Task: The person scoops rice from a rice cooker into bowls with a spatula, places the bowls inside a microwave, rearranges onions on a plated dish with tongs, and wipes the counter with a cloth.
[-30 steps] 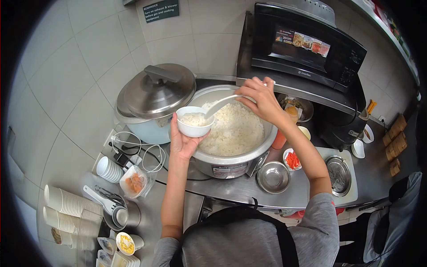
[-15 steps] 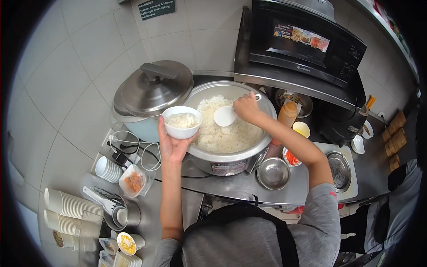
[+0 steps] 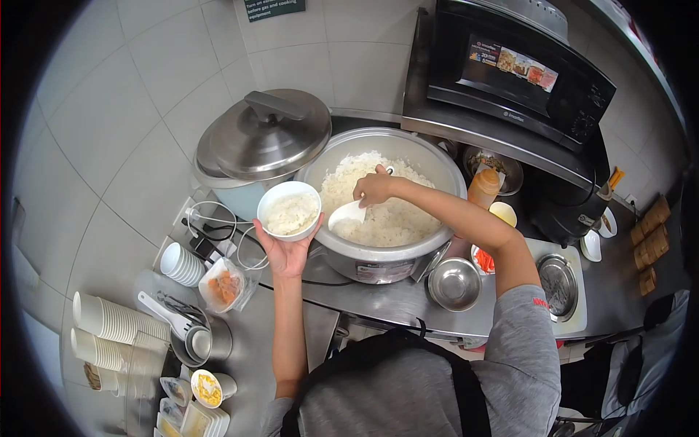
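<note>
A white bowl with rice in it rests in my left hand, whose fingers and thumb hold it from below, left of the large cooker. My right hand is closed on the handle of a white rice paddle. The paddle's blade is at the rice on the left side of the wide metal rice cooker. Part of the handle is hidden under the fingers.
A metal lid lies on a light blue pot at left. A steel bowl and orange bottle stand right of the cooker, below a black oven. Stacked cups stand at lower left. Another person's sleeve shows at right.
The paddle has moved from the white bowl down to the rice in the cooker. My left hand has lowered the bowl slightly and tipped its opening more toward the camera.
</note>
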### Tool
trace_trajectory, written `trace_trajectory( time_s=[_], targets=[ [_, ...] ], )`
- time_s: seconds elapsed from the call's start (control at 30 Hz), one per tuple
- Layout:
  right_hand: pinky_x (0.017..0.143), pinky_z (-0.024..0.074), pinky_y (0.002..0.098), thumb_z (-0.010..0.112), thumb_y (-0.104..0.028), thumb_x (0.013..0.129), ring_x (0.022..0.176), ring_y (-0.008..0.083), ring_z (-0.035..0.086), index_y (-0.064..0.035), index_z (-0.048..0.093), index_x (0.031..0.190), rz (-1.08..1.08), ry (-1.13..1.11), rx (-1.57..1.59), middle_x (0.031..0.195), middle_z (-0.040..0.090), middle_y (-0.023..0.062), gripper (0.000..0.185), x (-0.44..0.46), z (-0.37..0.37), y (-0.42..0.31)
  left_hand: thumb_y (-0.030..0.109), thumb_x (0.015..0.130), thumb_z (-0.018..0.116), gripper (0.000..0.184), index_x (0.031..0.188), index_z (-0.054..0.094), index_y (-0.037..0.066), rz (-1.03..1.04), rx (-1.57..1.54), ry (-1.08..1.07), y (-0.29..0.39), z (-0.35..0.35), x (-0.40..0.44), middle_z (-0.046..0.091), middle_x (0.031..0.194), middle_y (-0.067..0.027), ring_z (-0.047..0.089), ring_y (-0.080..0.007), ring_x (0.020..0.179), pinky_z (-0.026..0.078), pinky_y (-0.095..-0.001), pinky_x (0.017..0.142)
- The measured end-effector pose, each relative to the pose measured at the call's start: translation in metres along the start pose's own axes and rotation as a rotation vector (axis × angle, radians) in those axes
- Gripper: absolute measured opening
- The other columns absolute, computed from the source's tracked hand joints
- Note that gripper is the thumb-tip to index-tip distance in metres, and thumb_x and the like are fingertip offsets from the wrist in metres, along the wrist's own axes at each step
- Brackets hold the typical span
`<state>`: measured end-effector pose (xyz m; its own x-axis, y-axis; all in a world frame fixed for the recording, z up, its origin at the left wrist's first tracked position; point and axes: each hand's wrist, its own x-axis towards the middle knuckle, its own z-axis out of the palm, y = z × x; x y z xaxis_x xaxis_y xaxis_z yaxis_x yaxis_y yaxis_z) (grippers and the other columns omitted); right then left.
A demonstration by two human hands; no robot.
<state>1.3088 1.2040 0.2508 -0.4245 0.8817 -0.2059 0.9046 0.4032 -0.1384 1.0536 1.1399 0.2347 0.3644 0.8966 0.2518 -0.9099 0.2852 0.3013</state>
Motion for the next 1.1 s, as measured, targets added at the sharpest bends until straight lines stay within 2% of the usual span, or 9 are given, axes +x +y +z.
trace_trajectory(
  time_s=[0.17,0.27,0.4,0.5,0.73,0.83,0.87,0.93,1.1],
  targets=[
    [0.082,0.0253,0.0447,0.067,-0.031,0.072,0.075,0.0161,0.058,-0.0175,0.066,0.083,-0.017,-0.195,0.066,0.070,0.062,0.0006,0.018,-0.004,-0.016,-0.007,0.056,0.081,0.052,0.076,0.136,0.027,0.011,0.027,0.098,0.023,-0.003,0.003,0.002,0.034,0.138,-0.0137,0.034,-0.0331,0.126,0.029,-0.0579,0.101],
    [0.073,0.0353,0.0383,0.068,-0.030,0.073,0.065,0.0112,0.055,-0.0142,0.066,0.079,-0.029,-0.344,0.097,0.063,0.058,-0.0011,0.017,-0.004,-0.015,-0.004,0.055,0.083,0.050,0.072,0.135,0.030,0.010,0.051,0.117,0.031,-0.005,0.000,0.002,0.038,0.136,-0.0129,0.039,-0.0312,0.124,0.036,-0.0530,0.099],
    [0.053,0.0369,0.0207,0.066,-0.021,0.080,0.058,0.0066,0.049,-0.0065,0.064,0.076,-0.040,-0.523,0.613,0.060,0.053,-0.0034,0.015,-0.010,0.009,0.025,0.057,0.084,0.048,0.072,0.135,0.031,0.010,0.047,0.122,0.036,-0.004,0.001,0.001,0.038,0.136,-0.0131,0.039,-0.0305,0.124,0.036,-0.0504,0.099],
    [0.054,0.0374,0.0219,0.064,-0.020,0.082,0.056,0.0073,0.048,-0.0057,0.064,0.078,-0.036,-0.570,0.781,0.060,0.053,-0.0026,0.015,-0.027,0.008,0.039,0.056,0.085,0.047,0.070,0.135,0.031,0.009,-0.003,0.118,0.020,0.000,0.006,0.000,0.038,0.135,-0.0132,0.039,-0.0302,0.123,0.036,-0.0497,0.100],
    [0.052,0.0355,0.0196,0.058,-0.021,0.086,0.056,0.0054,0.045,-0.0040,0.063,0.084,-0.010,0.000,0.820,0.063,0.052,-0.0020,0.018,-0.087,-0.063,0.044,0.055,0.086,0.044,0.069,0.136,0.027,0.009,-0.127,0.370,0.054,-0.005,0.033,0.006,0.035,0.137,-0.0136,0.037,-0.0317,0.125,0.033,-0.0539,0.101],
    [0.056,0.0428,0.0246,0.060,-0.018,0.083,0.056,0.0086,0.051,-0.0035,0.063,0.088,0.131,0.294,0.866,0.060,0.054,0.0014,0.016,-0.101,-0.070,0.000,0.053,0.087,0.044,0.067,0.135,0.028,0.009,-0.186,0.325,0.065,-0.033,0.049,0.019,0.035,0.137,-0.0136,0.037,-0.0317,0.125,0.034,-0.0544,0.099],
    [0.061,0.0475,0.0291,0.058,-0.011,0.081,0.060,0.0163,0.056,-0.0030,0.063,0.093,0.113,0.459,0.769,0.067,0.058,0.0078,0.015,-0.105,-0.069,-0.021,0.052,0.087,0.047,0.067,0.134,0.030,0.009,-0.182,0.303,0.086,-0.041,0.061,0.020,0.038,0.135,-0.0125,0.040,-0.0297,0.123,0.034,-0.0515,0.099],
    [0.066,0.0495,0.0332,0.054,-0.001,0.078,0.066,0.0258,0.058,-0.0013,0.060,0.102,-0.020,0.953,0.133,0.074,0.058,0.0144,0.025,-0.106,-0.040,-0.046,0.055,0.085,0.048,0.069,0.134,0.030,0.009,-0.181,0.278,0.136,-0.050,0.068,0.030,0.039,0.134,-0.0125,0.041,-0.0297,0.122,0.034,-0.0521,0.098],
    [0.071,0.0475,0.0389,0.050,0.004,0.074,0.078,0.0288,0.054,-0.0010,0.055,0.110,0.005,1.023,-0.095,0.079,0.055,0.0142,0.037,-0.135,-0.025,-0.094,0.058,0.082,0.050,0.073,0.133,0.031,0.010,-0.225,0.239,0.129,-0.058,0.065,0.039,0.040,0.133,-0.0127,0.041,-0.0301,0.121,0.035,-0.0538,0.097]
  ],
)
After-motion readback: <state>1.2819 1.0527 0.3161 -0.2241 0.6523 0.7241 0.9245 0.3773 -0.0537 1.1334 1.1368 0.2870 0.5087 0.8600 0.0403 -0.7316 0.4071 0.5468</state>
